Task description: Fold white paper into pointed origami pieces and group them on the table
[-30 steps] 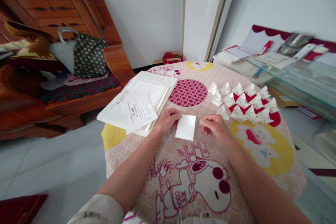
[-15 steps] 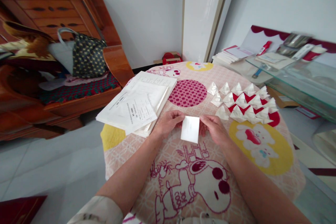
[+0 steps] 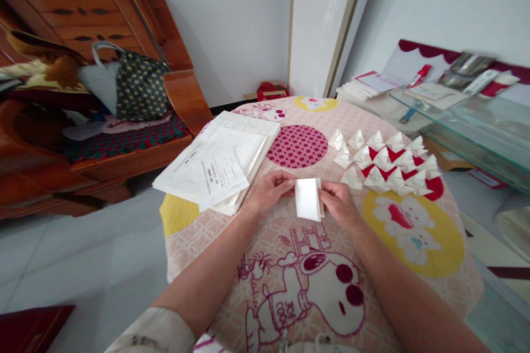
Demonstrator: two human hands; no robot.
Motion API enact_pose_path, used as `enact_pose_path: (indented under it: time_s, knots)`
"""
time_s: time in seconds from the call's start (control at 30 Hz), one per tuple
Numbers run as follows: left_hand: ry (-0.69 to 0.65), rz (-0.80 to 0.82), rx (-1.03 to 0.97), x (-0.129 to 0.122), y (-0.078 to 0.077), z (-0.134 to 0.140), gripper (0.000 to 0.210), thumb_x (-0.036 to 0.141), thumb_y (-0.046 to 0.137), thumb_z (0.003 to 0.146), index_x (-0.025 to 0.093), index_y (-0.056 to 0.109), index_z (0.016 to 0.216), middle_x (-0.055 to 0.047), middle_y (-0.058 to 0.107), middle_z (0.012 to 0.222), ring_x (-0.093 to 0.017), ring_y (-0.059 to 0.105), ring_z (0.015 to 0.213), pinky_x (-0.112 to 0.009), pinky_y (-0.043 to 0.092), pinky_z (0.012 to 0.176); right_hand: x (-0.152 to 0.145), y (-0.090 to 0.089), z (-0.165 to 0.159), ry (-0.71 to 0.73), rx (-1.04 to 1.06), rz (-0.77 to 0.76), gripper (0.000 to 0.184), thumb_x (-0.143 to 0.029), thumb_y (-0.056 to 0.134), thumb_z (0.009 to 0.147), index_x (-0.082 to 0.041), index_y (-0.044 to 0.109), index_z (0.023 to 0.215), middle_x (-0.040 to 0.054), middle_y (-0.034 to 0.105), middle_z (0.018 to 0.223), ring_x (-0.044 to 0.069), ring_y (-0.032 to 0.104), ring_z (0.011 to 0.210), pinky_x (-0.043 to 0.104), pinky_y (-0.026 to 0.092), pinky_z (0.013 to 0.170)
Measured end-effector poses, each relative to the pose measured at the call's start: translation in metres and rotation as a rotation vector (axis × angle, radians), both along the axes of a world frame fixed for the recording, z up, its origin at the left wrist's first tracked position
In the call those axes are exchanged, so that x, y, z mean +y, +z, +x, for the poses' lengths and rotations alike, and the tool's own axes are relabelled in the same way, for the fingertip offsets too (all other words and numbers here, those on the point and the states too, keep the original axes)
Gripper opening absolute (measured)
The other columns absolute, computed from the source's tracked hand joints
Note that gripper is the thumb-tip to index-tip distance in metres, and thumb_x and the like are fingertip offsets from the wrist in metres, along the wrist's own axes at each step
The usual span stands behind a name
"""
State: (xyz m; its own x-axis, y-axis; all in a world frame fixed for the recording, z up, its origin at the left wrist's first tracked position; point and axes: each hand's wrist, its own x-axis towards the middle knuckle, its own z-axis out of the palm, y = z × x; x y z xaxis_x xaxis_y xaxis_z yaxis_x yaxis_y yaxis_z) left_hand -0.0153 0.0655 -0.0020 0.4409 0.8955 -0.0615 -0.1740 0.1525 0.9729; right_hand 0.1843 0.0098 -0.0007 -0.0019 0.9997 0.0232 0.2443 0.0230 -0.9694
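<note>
A small folded sheet of white paper (image 3: pixel 307 199) is held up over the table between both hands. My left hand (image 3: pixel 271 190) pinches its upper left edge with thumb and forefinger. On the other side my right hand (image 3: pixel 337 201) grips the right edge, where more than one layer of the paper shows. To the right stand several rows of folded white paper pieces with pointed tops (image 3: pixel 385 160). Left of my hands lies a stack of printed paper sheets (image 3: pixel 215 162).
A patterned pink tablecloth (image 3: pixel 199 253) covers the round table. At the right is a glass shelf (image 3: pixel 476 116) with papers, a metal pot and a cup. A wooden bench (image 3: pixel 182 94) with a dark patterned bag (image 3: pixel 141 88) stands at the left.
The folded paper has shifted slightly right and turned, and its layers now stand apart at the right edge. My right thumb has moved down along that edge.
</note>
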Motion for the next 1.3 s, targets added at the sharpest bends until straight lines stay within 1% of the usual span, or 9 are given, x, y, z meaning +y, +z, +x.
enact_pose_path:
  time_s: [0.2,0.33,0.43,0.57,0.8,0.87,1.03,1.13,1.3]
  knots:
    - [-0.016,0.282,0.107,-0.004,0.005,-0.001,0.037,0.044,0.068,0.088,0.018,0.071,0.113,-0.010,0.071,0.110,-0.020,0.064,0.099,-0.035,0.051,0.090,-0.002,0.005,0.000,-0.033,-0.186,0.140,0.038,-0.034,0.059,0.080,-0.021,0.034,0.054,-0.0054,0.029,0.054,0.009,0.030,0.052,0.025,0.021,0.048]
    - [-0.034,0.404,0.178,-0.005,0.010,-0.003,0.037,0.049,0.057,0.095,0.018,0.077,0.091,-0.010,0.069,0.120,-0.023,0.062,0.110,-0.035,0.049,0.093,-0.003,0.007,-0.001,-0.029,-0.183,0.153,0.037,-0.033,0.059,0.082,-0.021,0.036,0.056,-0.0052,0.030,0.056,0.009,0.031,0.054,0.025,0.023,0.049]
    - [-0.020,0.380,0.230,-0.002,0.009,-0.005,0.046,0.049,0.055,0.095,0.015,0.074,0.070,-0.010,0.072,0.109,-0.019,0.064,0.096,-0.031,0.049,0.082,-0.001,0.004,0.004,-0.056,-0.098,0.117,0.030,-0.036,0.059,0.085,-0.019,0.050,0.063,-0.0042,0.039,0.058,0.011,0.037,0.055,0.024,0.027,0.049]
    - [-0.131,0.282,0.261,0.002,0.003,-0.008,0.029,0.041,0.072,0.083,0.013,0.074,0.077,-0.006,0.071,0.080,-0.012,0.058,0.069,-0.026,0.044,0.064,0.001,-0.001,0.010,-0.059,-0.015,0.077,0.027,-0.040,0.062,0.085,-0.018,0.060,0.070,-0.0028,0.048,0.061,0.011,0.042,0.056,0.024,0.030,0.049]
    - [-0.386,0.261,0.180,0.001,-0.005,-0.005,0.021,0.023,0.075,0.075,0.015,0.079,0.094,-0.006,0.071,0.091,-0.013,0.062,0.077,-0.026,0.048,0.070,0.003,-0.003,0.011,-0.060,0.041,0.067,0.028,-0.043,0.068,0.083,-0.017,0.067,0.072,-0.0012,0.056,0.063,0.012,0.047,0.058,0.025,0.034,0.050]
    - [-0.347,0.259,0.185,0.000,-0.005,-0.004,0.022,0.022,0.075,0.074,0.015,0.079,0.095,-0.006,0.071,0.089,-0.012,0.061,0.074,-0.026,0.047,0.067,0.004,-0.004,0.012,-0.082,0.087,0.041,0.027,-0.044,0.071,0.081,-0.017,0.071,0.078,-0.0004,0.061,0.066,0.014,0.051,0.059,0.025,0.036,0.052]
    - [-0.080,0.209,0.129,0.001,-0.004,-0.005,0.033,0.022,0.074,0.077,0.013,0.075,0.109,-0.008,0.072,0.094,-0.013,0.061,0.074,-0.027,0.050,0.067,0.007,-0.002,0.008,-0.120,0.295,-0.010,0.042,-0.039,0.081,0.070,-0.018,0.072,0.104,0.0035,0.074,0.083,0.020,0.064,0.069,0.030,0.050,0.063]
    - [-0.041,0.258,0.137,0.000,-0.004,-0.006,0.035,0.020,0.070,0.081,0.012,0.072,0.115,-0.010,0.072,0.100,-0.015,0.064,0.077,-0.028,0.053,0.068,0.007,0.003,0.003,-0.065,0.404,-0.074,0.053,-0.029,0.081,0.065,-0.020,0.069,0.115,0.0035,0.077,0.086,0.022,0.069,0.073,0.033,0.054,0.068]
    - [-0.122,0.507,0.230,-0.002,-0.005,-0.005,0.044,0.004,0.048,0.084,0.018,0.071,0.119,-0.010,0.070,0.113,-0.017,0.068,0.091,-0.033,0.060,0.080,0.009,0.003,0.005,-0.208,0.501,-0.091,0.033,-0.021,0.075,0.058,-0.019,0.074,0.091,0.0020,0.077,0.078,0.020,0.067,0.065,0.030,0.051,0.062]
